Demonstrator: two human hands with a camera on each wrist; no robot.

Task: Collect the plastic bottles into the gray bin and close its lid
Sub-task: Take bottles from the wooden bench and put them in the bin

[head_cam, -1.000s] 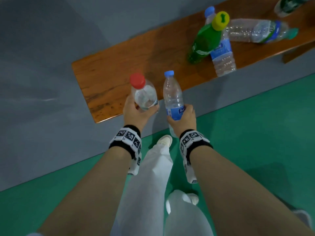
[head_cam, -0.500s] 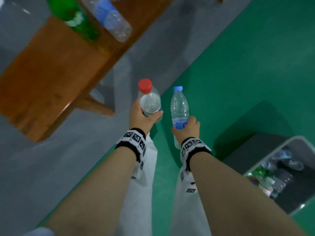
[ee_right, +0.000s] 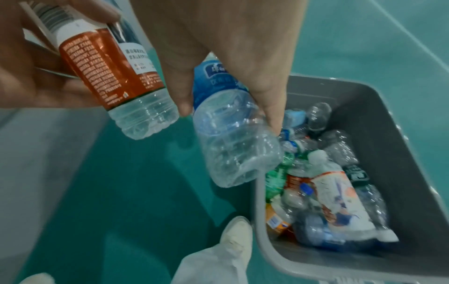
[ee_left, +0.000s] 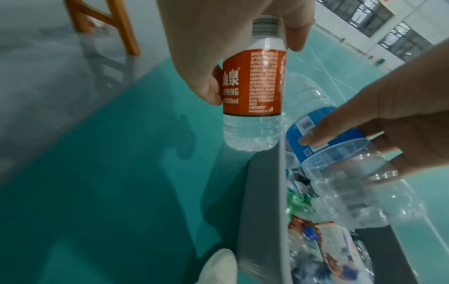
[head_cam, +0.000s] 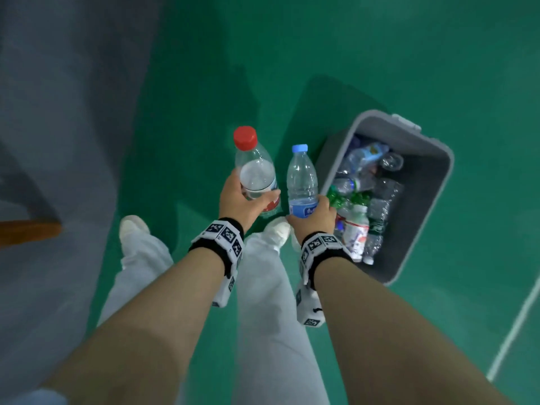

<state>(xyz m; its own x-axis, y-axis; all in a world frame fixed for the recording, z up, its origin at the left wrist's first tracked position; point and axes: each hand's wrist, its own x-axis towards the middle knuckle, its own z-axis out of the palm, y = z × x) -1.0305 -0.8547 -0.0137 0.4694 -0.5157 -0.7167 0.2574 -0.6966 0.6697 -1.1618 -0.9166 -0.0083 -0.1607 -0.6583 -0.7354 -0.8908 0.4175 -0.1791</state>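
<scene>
Both grips are closed on bottles: the left hand (head_cam: 242, 204) wraps the red-capped bottle (head_cam: 255, 171) around its red label, and the right hand (head_cam: 317, 213) wraps the blue-capped bottle (head_cam: 301, 179) around its blue label. Each bottle is clear, capped, and held roughly upright with the cap pointing away from the person, the two standing side by side and just apart. From the left wrist, the thumb and fingers (ee_left: 201, 57) of the left hand enclose the label of the red-capped bottle (ee_left: 255, 92), whose ribbed base hangs free above the floor. From the right wrist, the fingers (ee_right: 267, 86) of the right hand close round the blue-capped bottle (ee_right: 230, 134), whose base hangs over the near left rim of the gray bin (ee_right: 401, 134). The gray bin (head_cam: 423, 200) stands open on the green floor (head_cam: 380, 54) just to the right of both hands, its lid not visible. Inside it lies a heap of plastic bottles (head_cam: 362, 206), clear, green and white-labelled, many crushed. A white shoe (head_cam: 277, 229) stands beside the bin's near left corner, with white trouser legs below the forearms. A gray floor strip (head_cam: 58, 112) runs along the left, where one wooden leg (head_cam: 29, 230) shows.
</scene>
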